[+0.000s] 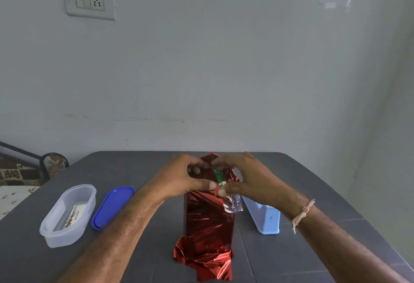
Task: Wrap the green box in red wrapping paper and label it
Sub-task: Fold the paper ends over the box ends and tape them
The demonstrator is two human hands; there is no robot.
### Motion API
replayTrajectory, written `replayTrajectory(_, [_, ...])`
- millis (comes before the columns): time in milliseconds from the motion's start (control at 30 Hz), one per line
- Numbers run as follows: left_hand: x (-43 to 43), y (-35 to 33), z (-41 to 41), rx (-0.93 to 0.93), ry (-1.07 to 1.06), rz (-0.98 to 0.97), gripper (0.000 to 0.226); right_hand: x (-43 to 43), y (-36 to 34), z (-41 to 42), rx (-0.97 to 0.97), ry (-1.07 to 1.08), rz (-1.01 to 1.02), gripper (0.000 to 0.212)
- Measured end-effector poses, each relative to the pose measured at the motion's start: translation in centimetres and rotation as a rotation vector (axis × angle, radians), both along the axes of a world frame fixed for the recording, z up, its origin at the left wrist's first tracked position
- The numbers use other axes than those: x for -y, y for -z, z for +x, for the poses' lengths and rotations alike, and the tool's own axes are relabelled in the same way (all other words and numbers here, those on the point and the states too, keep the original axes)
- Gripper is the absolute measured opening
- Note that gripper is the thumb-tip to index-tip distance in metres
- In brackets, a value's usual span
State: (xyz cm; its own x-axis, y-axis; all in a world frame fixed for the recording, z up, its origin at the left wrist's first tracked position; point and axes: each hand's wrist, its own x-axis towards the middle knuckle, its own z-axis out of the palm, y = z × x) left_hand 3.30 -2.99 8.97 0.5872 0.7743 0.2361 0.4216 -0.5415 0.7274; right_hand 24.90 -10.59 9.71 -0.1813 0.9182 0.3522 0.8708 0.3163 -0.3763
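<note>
The green box (217, 176) sits at the middle of the counter (313, 193), almost wholly covered in red paper (208, 222), with only a small green patch showing at its far end, right between the two hands. Whether the box stands or leans I cannot tell. Loose paper lies crumpled at its near end, at 6 o'clock. The left hand (186, 179) comes in from 7 o'clock, its fingers curled around the far end of the paper and its thumb pressed on the wrap. The right hand (248, 177) comes in from 4 o'clock and arches over the same end, with its forefinger on the top flap and its thumb pinning a piece of clear tape (234, 203) against the paper. A thread band (302, 214) circles the right wrist. On the dark grey counter, a blue lid (113, 206) lies at 9 o'clock from the box, with a clear tub (67, 215) beyond it; a pale blue tape holder (263, 217) stands at 3 o'clock. A pale wall rises behind, with a socket (89, 2) at 11 o'clock.
</note>
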Motion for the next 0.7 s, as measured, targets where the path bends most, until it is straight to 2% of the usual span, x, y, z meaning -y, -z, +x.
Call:
replayTrajectory(133, [-0.1,0.04,0.23,0.004,0.041,0.01,0.042,0.01,0.38,0.3,-0.024,-0.017,0.01,0.07])
replayTrajectory(333, [-0.51,0.39,0.09,-0.008,-0.039,-0.018,0.074,-0.23,0.66,0.22,-0.036,-0.004,0.004,0.069])
replayTrajectory(533, [-0.34,0.37,0.17,0.007,0.043,-0.092,0.06,-0.18,0.34,-0.16,0.062,-0.011,0.004,0.067])
replayTrajectory(700, [-0.38,0.29,0.19,0.005,0.07,-0.085,0.069,-0.34,0.06,0.11,0.145,-0.049,-0.026,0.061])
